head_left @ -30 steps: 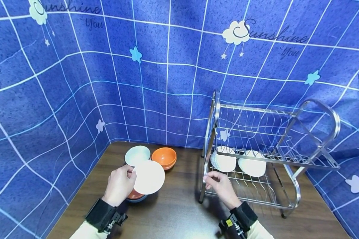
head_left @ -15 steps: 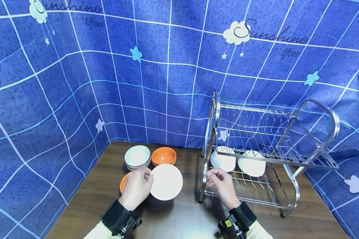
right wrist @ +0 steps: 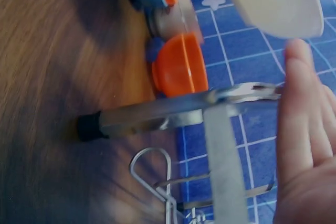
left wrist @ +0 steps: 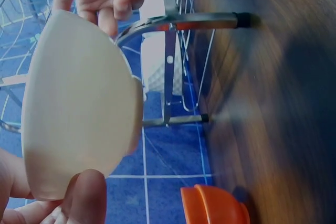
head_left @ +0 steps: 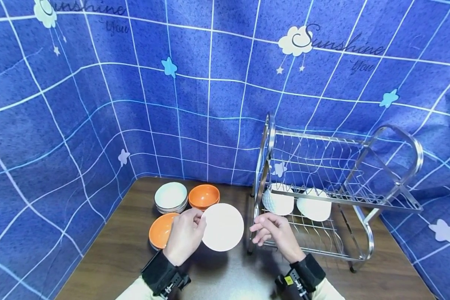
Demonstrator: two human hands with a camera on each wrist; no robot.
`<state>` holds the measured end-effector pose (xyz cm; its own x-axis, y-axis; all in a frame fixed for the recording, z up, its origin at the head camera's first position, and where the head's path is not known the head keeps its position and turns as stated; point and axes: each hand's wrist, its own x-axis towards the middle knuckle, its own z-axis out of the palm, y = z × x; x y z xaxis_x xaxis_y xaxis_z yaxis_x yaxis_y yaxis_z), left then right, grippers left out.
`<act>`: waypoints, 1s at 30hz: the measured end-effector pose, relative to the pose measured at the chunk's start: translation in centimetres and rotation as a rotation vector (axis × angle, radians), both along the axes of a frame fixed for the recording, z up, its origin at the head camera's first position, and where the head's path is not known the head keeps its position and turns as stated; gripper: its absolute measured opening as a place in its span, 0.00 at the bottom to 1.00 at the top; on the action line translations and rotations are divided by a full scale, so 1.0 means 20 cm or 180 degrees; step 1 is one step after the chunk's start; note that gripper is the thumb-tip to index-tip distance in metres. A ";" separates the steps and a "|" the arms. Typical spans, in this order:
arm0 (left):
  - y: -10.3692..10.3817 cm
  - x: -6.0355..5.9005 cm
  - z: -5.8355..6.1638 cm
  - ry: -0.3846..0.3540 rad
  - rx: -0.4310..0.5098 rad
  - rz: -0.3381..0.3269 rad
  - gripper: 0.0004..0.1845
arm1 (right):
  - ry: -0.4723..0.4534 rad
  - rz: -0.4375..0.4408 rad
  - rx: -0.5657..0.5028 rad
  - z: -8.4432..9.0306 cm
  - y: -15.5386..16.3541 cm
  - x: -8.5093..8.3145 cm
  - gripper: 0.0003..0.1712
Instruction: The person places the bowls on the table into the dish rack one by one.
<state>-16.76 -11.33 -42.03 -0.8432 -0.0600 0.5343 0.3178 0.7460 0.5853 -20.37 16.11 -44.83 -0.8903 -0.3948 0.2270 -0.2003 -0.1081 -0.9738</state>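
A white bowl is held over the table, tilted onto its side, its inside toward the head camera. My left hand pinches its left rim; in the left wrist view the thumb presses on the outer wall of the bowl. Just right of the bowl, my right hand has its fingers spread and loosely bent, with nothing in its grasp. In the right wrist view the fingertips of the right hand come right up near the bowl's rim.
A two-tier steel dish rack stands at right, with white bowls on its lower tier. Pale bowls are stacked at back left, beside orange bowls. Another orange bowl sits nearer, partly behind the left hand.
My left hand has carried the white bowl rightward, away from the bowls at left and toward the right hand. The right hand's fingers have spread from a more curled pose.
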 end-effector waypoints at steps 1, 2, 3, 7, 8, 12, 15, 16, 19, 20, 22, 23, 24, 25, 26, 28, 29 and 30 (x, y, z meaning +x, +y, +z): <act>0.01 0.00 0.00 0.0019 0.0036 -0.0010 0.03 | 0.0028 0.0127 -0.0010 0.01 0.00 0.00 0.20; 0.02 0.00 0.01 0.0025 0.0077 -0.0026 0.03 | 0.0050 0.0241 -0.0028 0.01 -0.01 0.01 0.20; 0.03 0.01 0.01 0.0027 0.0111 -0.0045 0.02 | 0.0081 0.0329 -0.0041 0.02 -0.01 0.01 0.19; 0.06 0.02 0.01 0.0023 0.0205 -0.0123 0.02 | 0.0164 0.0472 -0.0106 0.02 -0.03 0.02 0.20; 0.07 0.02 0.01 0.0034 0.0218 -0.0140 0.02 | 0.0181 0.0466 -0.0109 0.02 -0.04 0.03 0.21; 0.10 0.03 0.01 0.0089 0.0255 -0.0186 0.02 | 0.0156 0.0424 -0.0138 0.02 -0.05 0.03 0.21; 0.12 0.03 0.01 0.0113 0.0265 -0.0207 0.02 | 0.0111 0.0464 -0.0198 0.02 -0.05 0.04 0.20; 0.12 0.04 0.01 0.0119 0.0268 -0.0221 0.02 | 0.0089 0.0499 -0.0237 0.02 -0.05 0.04 0.19; 0.13 0.04 0.01 0.0127 0.0281 -0.0240 0.02 | 0.0038 0.0634 -0.0388 0.02 -0.04 0.05 0.16; 0.13 0.04 0.02 0.0125 0.0295 -0.0253 0.02 | 0.0013 0.0693 -0.0452 0.01 -0.04 0.05 0.15; 0.14 0.04 0.02 0.0112 0.0334 -0.0283 0.02 | -0.0048 0.0821 -0.0575 0.01 -0.04 0.05 0.14; 0.14 0.04 0.02 0.0103 0.0351 -0.0292 0.02 | -0.0073 0.0873 -0.0623 0.01 -0.04 0.05 0.13; 0.14 0.04 0.02 0.0087 0.0370 -0.0305 0.02 | -0.0107 0.0920 -0.0672 0.01 -0.03 0.04 0.13; 0.15 0.04 0.02 0.0073 0.0385 -0.0316 0.02 | -0.0151 0.0949 -0.0711 0.01 -0.03 0.04 0.13; 0.15 0.04 0.02 0.0057 0.0400 -0.0330 0.02 | -0.0189 0.0956 -0.0735 0.01 -0.03 0.04 0.13; 0.16 0.04 0.02 0.0021 0.0425 -0.0357 0.02 | -0.0232 0.0939 -0.0766 0.01 -0.02 0.04 0.13; 0.17 0.04 0.02 0.0005 0.0436 -0.0375 0.02 | -0.0248 0.0918 -0.0768 0.01 -0.01 0.04 0.13; 0.17 0.04 0.02 -0.0013 0.0452 -0.0403 0.02 | -0.0264 0.0898 -0.0779 0.01 -0.01 0.04 0.14</act>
<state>-16.00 -7.90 -41.72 -0.8510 -0.0277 0.5245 0.4013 0.6100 0.6833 -19.56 16.01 -44.62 -0.7737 -0.5699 0.2767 -0.0512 -0.3790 -0.9240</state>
